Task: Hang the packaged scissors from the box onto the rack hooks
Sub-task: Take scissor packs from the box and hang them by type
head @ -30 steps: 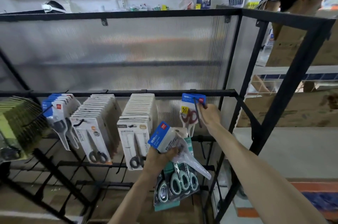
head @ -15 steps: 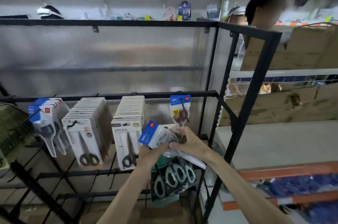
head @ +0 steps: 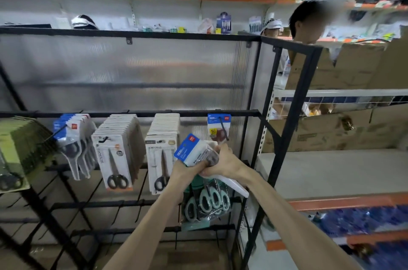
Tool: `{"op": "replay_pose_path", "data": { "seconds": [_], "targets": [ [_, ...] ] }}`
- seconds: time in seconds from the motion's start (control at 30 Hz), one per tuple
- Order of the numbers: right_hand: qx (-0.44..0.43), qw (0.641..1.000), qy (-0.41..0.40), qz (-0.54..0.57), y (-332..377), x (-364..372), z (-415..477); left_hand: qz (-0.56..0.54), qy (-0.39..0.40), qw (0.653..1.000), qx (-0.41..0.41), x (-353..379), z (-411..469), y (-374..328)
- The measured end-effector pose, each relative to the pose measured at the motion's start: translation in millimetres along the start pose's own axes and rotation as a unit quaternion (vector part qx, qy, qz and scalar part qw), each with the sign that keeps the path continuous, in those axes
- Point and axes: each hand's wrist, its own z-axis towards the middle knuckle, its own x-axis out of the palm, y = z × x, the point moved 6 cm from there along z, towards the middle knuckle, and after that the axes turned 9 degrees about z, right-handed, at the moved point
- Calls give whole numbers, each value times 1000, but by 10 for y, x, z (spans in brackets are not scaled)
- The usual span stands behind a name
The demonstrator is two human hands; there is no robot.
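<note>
at the left of the frame, olive-green packs (head: pixel 19 150), blue-topped scissors packs (head: pixel 72 137) and two rows of white-carded scissors (head: pixel 117 155) hang from hooks on the middle bar of the black rack (head: pixel 154 33). just right of centre, the left hand (head: pixel 187 169) curls its fingers under a stack of packaged scissors (head: pixel 196 150) held in front of the rack, and the right hand (head: pixel 225 162) closes its fingers on the same stack from the right. just above them a single blue-topped pack (head: pixel 218 126) hangs alone on a hook, mint-handled scissors (head: pixel 207 203) hang below, and cardboard boxes (head: pixel 331 133) fill the right.
</note>
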Motion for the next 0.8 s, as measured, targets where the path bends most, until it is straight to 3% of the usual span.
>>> {"op": "replay_pose_path", "data": {
  "seconds": [0.07,0.13,0.2,0.33,0.53,0.67,0.8],
  "targets": [
    [-25,999,2,32,31,7,-5,-11,11,1000,-11,-42,-62,-3],
    [-29,996,-66,53,-27,-83,12,-32,8,999,-41,-112,-87,61],
    [-6,980,-136,146,-103,-187,-27,-44,5,998,-47,-168,-115,91],
    [19,954,-152,257,-206,-199,-69,-60,-1,997,-47,-215,-148,95],
    [9,931,-184,315,-251,-234,-261,-58,-3,997,-48,-252,-203,158],
    [19,932,-242,270,-323,-337,-411,-62,1,997,-43,-238,-232,142],
    [39,931,-203,301,-294,-355,-474,-71,3,996,-58,-211,-257,156]
  ]
}}
